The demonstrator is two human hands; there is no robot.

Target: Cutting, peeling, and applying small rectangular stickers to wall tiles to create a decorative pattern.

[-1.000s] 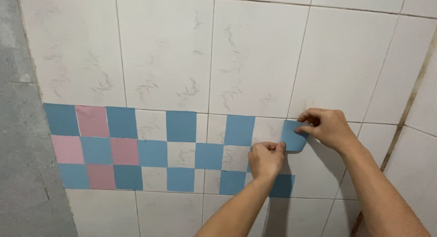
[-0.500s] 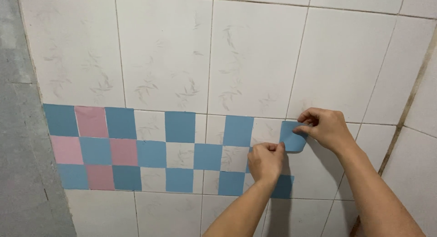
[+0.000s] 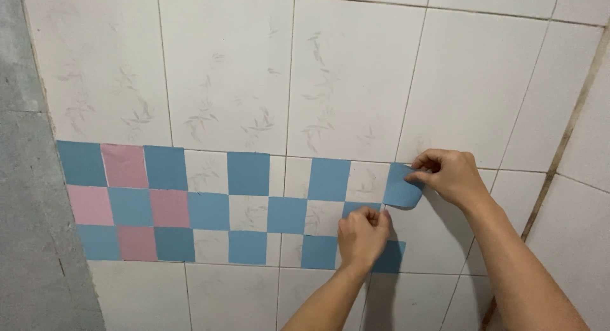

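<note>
Against the white tiled wall (image 3: 356,83), the right hand (image 3: 452,176) still pinches a curling square blue sticker (image 3: 401,188) while the left hand (image 3: 362,234) pinches its lower corner, barely moved since a second ago, beside the blue-and-pink checkered band (image 3: 210,210).

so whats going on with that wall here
A person is working on a white tiled wall that carries a checkered band of blue and pink squares. The right hand pinches the top of a blue square sticker, which curls away from the wall at its lower edge. The left hand pinches something small just below it, at the band's right end; what exactly cannot be made out.
</note>
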